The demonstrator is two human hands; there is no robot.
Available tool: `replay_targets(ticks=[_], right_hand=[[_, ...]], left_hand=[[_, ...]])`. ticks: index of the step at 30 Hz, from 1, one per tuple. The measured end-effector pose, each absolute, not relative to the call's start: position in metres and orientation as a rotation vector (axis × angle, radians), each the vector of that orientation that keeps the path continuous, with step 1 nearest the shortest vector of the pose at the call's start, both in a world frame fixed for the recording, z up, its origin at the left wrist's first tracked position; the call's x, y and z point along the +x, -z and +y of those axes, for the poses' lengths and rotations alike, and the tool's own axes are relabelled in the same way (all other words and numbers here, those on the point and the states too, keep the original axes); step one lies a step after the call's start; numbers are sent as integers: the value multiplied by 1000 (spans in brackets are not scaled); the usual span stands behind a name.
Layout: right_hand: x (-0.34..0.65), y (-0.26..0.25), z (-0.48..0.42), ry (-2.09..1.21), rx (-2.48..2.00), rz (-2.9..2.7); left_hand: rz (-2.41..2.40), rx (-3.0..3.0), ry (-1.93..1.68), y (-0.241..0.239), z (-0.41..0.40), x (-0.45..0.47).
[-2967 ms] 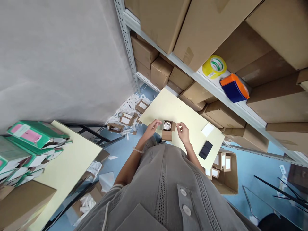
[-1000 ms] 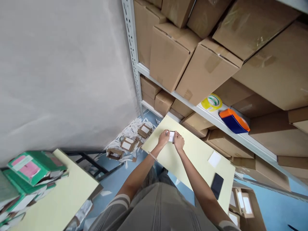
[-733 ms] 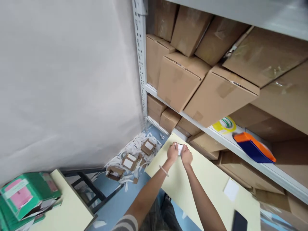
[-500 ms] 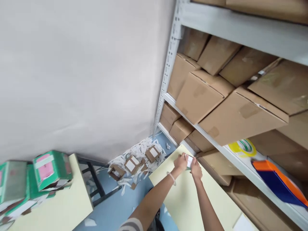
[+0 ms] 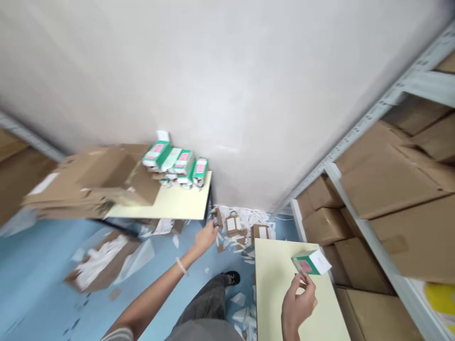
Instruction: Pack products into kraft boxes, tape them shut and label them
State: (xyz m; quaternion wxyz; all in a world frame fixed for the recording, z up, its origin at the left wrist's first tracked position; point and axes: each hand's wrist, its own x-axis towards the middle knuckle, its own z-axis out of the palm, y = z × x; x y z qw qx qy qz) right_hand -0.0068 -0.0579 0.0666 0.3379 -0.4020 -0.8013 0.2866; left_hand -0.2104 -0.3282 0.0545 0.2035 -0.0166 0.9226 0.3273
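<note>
Two bare hands that a half second ago met over one small, white-topped thing are now well apart, and my view has swung towards the plain pale-grey wall (image 5: pixel 220 85). The right hand (image 5: pixel 297 299) hangs over the pale-yellow rectangular table (image 5: pixel 272 284), fingers loosely bent, their tips overlapping the near edge of a green-and-white cardboard box with a pink panel (image 5: pixel 308 263). From here I can't make out whether they touch it. That box appears to rest on the tabletop, a white face turned outward; I can't be sure it is the thing both hands held. The left hand (image 5: pixel 206 237) reaches out past the table's side, its fingertips against a dark patch by a small brown cardboard box (image 5: pixel 218 217); blur hides any grip. As I judge it, the two-handed hold is over and each hand works separately.
</note>
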Motion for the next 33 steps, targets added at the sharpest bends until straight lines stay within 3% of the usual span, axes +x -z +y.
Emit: replay_targets(ticks=[6, 12, 18, 33], right_hand=[[22, -52, -134, -1105, -902, -2236], [-3, -59, -191, -1329, -502, -2425], [-67, -86, -260, -1253, -158, -2497], [-153, -97, -582, -1559, 152, -2490]], left_hand=[[2592, -947, -836, -60, -526, -63], [2451, -1253, -1127, -29, -555, 44], [2493, -1105, -1527, -21, -584, 37], [2501, -1205, -1816, -3, -824, 5]])
